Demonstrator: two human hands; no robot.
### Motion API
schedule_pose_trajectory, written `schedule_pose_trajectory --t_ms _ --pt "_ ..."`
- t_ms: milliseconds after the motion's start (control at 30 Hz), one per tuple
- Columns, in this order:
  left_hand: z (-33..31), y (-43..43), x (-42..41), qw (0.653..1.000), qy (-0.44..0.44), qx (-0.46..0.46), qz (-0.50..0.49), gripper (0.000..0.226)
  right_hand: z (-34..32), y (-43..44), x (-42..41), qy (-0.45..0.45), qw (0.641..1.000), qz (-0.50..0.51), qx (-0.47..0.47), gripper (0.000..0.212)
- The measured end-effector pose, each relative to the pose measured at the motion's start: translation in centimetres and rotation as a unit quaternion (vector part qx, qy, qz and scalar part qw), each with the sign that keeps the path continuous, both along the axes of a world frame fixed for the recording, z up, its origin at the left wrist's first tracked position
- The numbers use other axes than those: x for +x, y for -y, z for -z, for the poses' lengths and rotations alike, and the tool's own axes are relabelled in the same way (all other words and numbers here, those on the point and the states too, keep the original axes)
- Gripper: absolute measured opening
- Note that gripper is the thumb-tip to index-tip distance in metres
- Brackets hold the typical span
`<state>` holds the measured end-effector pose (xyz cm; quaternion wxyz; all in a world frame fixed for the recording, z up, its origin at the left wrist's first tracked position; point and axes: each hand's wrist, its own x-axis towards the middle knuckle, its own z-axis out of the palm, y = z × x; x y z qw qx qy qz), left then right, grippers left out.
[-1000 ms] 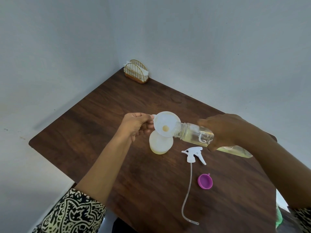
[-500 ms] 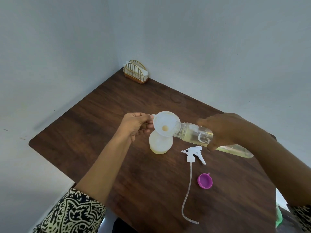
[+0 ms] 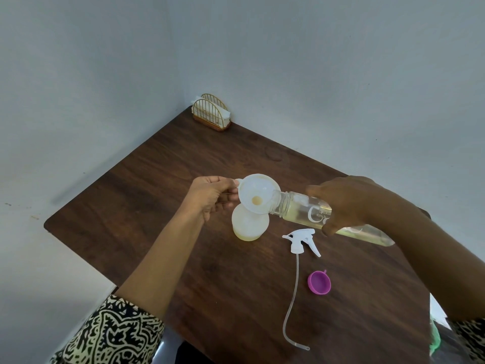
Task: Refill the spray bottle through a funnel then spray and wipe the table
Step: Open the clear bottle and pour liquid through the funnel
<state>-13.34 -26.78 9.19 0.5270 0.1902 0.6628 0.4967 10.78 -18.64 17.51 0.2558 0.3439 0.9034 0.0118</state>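
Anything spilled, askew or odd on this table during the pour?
No spill shows. The clear bottle is tipped into the funnel on the white bottle. The trigger sprayer and purple cap lie loose on the table, as expected mid-refill.

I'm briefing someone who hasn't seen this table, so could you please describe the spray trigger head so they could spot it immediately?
On the dark wooden table, look just nearer the camera than the clear bottle tilted in the right hand. The spray trigger head lies there loose on the wood, beside the purple cap. It alone is white with a long thin tube trailing toward the camera.
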Motion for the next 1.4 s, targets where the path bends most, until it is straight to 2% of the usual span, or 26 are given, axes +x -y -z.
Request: schedule_pose_trajectory --t_ms 433,1400 --pt "0.33 -0.12 -0.14 1.000 -0.001 0.003 -0.002 0.006 -0.16 0.03 0.02 0.006 1.000 -0.001 0.009 0.052" --pt "0.05 0.00 -0.04 1.000 0.007 0.004 -0.001 0.005 0.00 -0.15 0.09 0.001 1.000 -0.003 0.003 0.055"
